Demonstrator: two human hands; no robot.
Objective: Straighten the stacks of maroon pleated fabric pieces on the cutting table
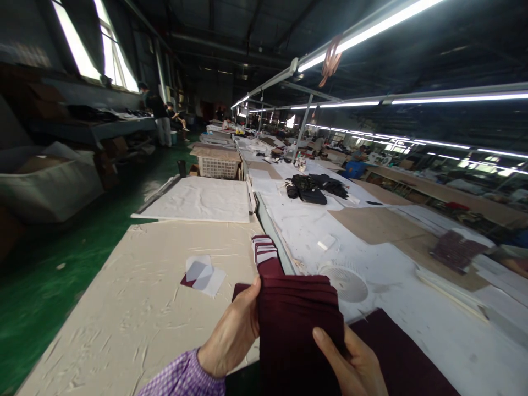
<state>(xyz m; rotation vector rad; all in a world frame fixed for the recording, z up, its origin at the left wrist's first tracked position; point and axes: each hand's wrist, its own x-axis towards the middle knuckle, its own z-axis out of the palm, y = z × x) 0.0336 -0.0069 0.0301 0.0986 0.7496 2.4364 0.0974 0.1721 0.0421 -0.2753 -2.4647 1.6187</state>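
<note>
Two hands, the left hand [237, 327] and the right hand [355, 363], clamp opposite sides of the maroon cloth stack [297, 330], held just left of the round white fan [348, 281]. Well left of the fan, small cloth pieces [205, 275] lie on the cream counter [140, 297]; beyond the fan are dark garments [315, 188].

Both hands, left [236, 330] and right [350, 357], grip maroon fabric pieces [299, 324] at the inner edge of the cream table [165, 286].

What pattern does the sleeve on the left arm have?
The sleeve is purple-and-white checked, seen in the head view.
</note>
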